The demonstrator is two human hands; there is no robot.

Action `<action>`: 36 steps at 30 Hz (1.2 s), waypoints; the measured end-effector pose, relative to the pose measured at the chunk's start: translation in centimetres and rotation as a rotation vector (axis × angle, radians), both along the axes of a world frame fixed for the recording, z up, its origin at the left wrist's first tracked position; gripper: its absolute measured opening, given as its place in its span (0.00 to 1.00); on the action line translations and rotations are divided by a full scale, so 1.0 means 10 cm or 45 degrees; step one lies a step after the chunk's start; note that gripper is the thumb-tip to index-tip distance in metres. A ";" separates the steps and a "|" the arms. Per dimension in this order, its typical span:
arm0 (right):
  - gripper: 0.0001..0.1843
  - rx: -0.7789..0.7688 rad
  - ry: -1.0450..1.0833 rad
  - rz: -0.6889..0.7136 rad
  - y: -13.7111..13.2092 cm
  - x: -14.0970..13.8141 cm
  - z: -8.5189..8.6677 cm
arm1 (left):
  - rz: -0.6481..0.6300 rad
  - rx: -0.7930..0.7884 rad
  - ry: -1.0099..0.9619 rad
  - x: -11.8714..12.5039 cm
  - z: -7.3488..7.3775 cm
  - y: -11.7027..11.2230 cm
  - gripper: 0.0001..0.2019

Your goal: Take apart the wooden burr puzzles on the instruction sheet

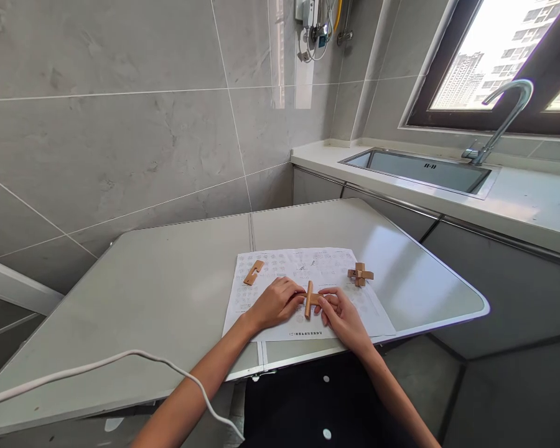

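Note:
Low over a printed paper sheet (261,323), two wooden puzzle pieces (309,300) cross each other between my hands. One is a bar pointing away from me; the other lies crosswise through or under it, I cannot tell which. My left hand (276,303) pinches the left end of the crosswise piece. On its right end, the fingers of my right hand (341,316) are closed. A flat notched wooden piece (253,272) lies on the sheet's left part. An assembled wooden burr puzzle (360,274) sits near the sheet's right edge.
The sheet lies on a pale folding table (177,292) with a seam down its middle. A white cable (135,353) crosses the front left, over my left forearm. Beyond the table's right side is a counter with a sink (415,171) and a faucet (508,118). Grey tiled walls stand behind.

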State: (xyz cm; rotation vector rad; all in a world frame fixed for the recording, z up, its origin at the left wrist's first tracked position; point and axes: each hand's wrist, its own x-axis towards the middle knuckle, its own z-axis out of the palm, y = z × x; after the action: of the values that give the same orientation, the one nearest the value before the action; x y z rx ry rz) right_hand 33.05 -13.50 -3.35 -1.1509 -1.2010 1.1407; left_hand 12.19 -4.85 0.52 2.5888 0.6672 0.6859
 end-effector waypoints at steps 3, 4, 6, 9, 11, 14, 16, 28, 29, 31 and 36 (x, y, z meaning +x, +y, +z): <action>0.24 0.001 -0.006 0.014 0.00 0.00 -0.01 | -0.039 0.043 0.030 0.01 0.01 -0.03 0.11; 0.24 0.003 -0.006 0.016 0.00 0.01 -0.01 | -0.040 0.043 0.029 0.01 0.02 -0.04 0.10; 0.23 0.010 -0.006 0.021 0.00 0.01 -0.02 | -0.035 0.029 0.026 0.01 0.04 -0.04 0.10; 0.23 0.021 0.001 0.021 0.01 0.01 -0.04 | -0.048 -0.003 0.027 -0.01 0.04 -0.04 0.10; 0.23 0.023 0.011 0.018 0.01 0.00 -0.04 | -0.065 -0.017 0.032 -0.02 0.03 -0.03 0.12; 0.23 0.020 0.021 0.024 0.01 -0.01 -0.02 | -0.078 -0.018 0.045 -0.02 0.00 -0.02 0.13; 0.24 0.015 0.023 0.035 0.01 -0.01 0.01 | -0.083 -0.010 0.052 -0.02 -0.01 -0.02 0.12; 0.26 0.010 0.020 0.001 0.02 -0.02 0.04 | -0.057 0.065 0.017 0.00 0.01 -0.05 0.10; 0.27 0.011 0.003 -0.019 0.02 -0.01 0.05 | -0.046 0.072 0.013 0.00 0.01 -0.05 0.10; 0.28 0.000 -0.052 -0.019 0.02 -0.01 0.06 | -0.036 0.078 0.006 -0.01 0.01 -0.05 0.10; 0.32 -0.045 -0.079 0.180 0.00 0.02 0.13 | -0.060 0.120 -0.012 -0.02 0.02 -0.04 0.11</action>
State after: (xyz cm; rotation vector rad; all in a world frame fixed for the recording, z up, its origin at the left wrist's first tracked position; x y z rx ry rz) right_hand 33.29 -13.45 -2.07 -1.1496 -1.3321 1.2440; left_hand 12.01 -5.20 0.68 2.6767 0.5823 0.7304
